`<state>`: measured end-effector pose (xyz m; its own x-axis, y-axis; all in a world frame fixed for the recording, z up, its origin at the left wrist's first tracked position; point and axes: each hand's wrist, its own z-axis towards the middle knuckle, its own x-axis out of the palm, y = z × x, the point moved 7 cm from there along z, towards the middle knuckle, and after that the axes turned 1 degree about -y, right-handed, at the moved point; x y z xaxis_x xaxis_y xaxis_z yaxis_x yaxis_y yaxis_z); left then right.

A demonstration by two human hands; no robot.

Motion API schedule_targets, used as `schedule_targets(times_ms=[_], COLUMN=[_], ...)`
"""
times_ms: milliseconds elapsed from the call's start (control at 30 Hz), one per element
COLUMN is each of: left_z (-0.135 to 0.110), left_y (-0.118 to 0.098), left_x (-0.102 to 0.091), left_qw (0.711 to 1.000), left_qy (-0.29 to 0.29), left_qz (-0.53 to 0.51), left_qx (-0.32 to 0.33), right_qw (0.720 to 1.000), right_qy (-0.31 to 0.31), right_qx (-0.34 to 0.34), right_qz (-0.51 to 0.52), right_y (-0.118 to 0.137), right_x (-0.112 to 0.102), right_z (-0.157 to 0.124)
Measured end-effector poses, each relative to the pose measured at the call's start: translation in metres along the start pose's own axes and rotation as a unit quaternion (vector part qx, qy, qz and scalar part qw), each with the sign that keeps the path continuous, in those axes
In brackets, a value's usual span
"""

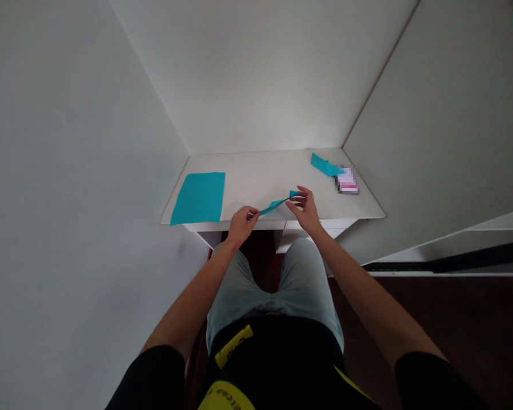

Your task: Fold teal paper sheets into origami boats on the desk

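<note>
A narrow folded strip of teal paper is held slantwise just above the front part of the white desk. My left hand pinches its left, lower end between thumb and fingertips. At the strip's right end is my right hand, the thumb at the near side and the fingers curved over the far side, somewhat spread. Small flaps stand up along the strip's upper edge. To the left, a flat teal sheet lies with its near edge at the desk's front edge.
The white desk stands against walls at the back and left, with a panel on its right. Another folded teal piece lies at the back right, partly over a blurred pink-and-white item. A drawer sits under the front edge.
</note>
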<state>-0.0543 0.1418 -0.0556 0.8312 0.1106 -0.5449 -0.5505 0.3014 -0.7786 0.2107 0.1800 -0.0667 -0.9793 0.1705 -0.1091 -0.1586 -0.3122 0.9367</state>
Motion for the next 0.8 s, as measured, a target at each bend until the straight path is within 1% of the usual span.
schedule_targets(times_ms=[100,200,267,333,467,567,700,800], left_z=[-0.001,0.001,0.002,0.003,0.003,0.002,0.002,0.003], left_y=[-0.006,-0.016,-0.020,-0.020,-0.018,-0.014,-0.008,-0.009], left_x=[0.004,0.007,0.009,0.011,0.017,0.024,0.033,0.035], left_qw=[1.000,0.999,0.998,0.997,0.995,0.991,0.980,0.973], left_qy=[-0.019,-0.040,-0.050,-0.047,-0.023,-0.003,0.015,0.019], left_qz=[-0.015,-0.014,-0.027,-0.055,-0.094,-0.134,-0.179,-0.207], left_qx=[0.008,0.033,0.033,0.023,0.007,-0.025,-0.091,-0.099], right_qw=[1.000,1.000,0.999,0.999,0.993,0.988,0.986,0.987], right_qy=[-0.010,0.007,0.015,0.029,0.096,0.133,0.147,0.145], right_qx=[0.019,0.027,0.019,0.000,-0.048,-0.067,-0.074,-0.069], right_qz=[0.001,-0.013,-0.023,-0.031,-0.040,-0.033,-0.020,-0.022], right_y=[-0.001,0.001,0.006,0.014,0.034,0.045,0.049,0.047], right_x=[0.007,0.018,0.025,0.029,0.037,0.039,0.038,0.035], right_z=[0.007,0.013,0.015,0.017,0.017,0.015,0.014,0.015])
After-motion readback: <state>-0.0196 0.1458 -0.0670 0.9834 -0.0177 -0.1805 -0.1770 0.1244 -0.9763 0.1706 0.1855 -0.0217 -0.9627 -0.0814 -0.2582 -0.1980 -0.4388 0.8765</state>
